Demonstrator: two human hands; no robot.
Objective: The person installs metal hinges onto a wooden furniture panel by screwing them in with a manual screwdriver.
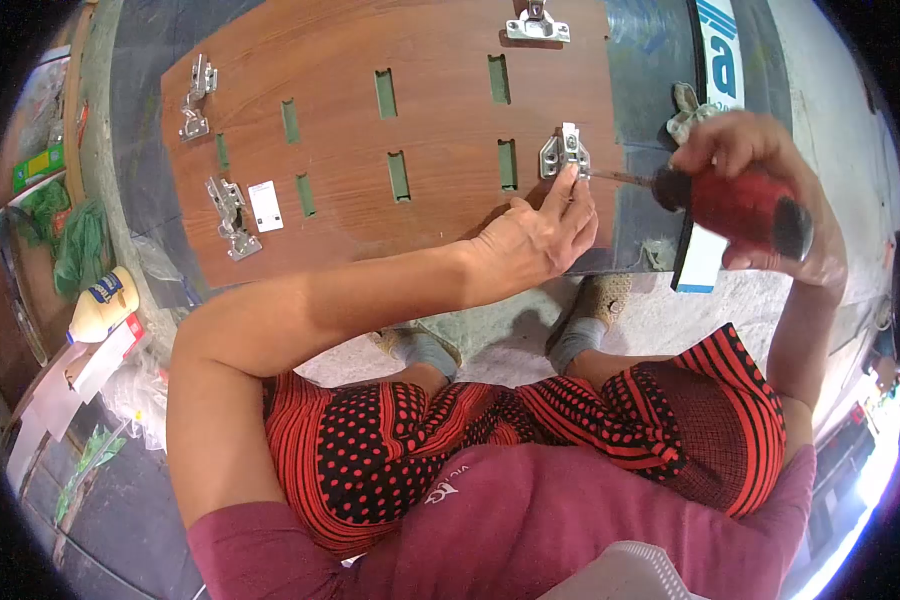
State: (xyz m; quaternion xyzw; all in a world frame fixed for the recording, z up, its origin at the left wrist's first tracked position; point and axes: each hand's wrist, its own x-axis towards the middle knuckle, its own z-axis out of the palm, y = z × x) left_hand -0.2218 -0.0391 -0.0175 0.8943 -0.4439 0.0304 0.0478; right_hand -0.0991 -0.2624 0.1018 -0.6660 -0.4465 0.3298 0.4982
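My left hand [545, 225] reaches to the right end of the brown wooden panel [345, 195], its fingertips pressed on a metal hinge [567, 152]. In my right hand [815, 200] is a red and black screwdriver [740, 208], gripped by its handle. The screwdriver's shaft points left, and its tip is close to the hinge; whether it sits in a screw I cannot tell. Another hinge [537, 24] is at the panel's top right. Two more hinges, one upper [198, 98] and one lower [232, 218], lie toward the left end.
Green slots show in the panel, with a white card [265, 206] near the lower left hinge. A crumpled cloth [688, 112] lies by a white and blue strip [718, 60]. Off the left edge are a yellowish bottle [104, 303] and green netting [82, 245].
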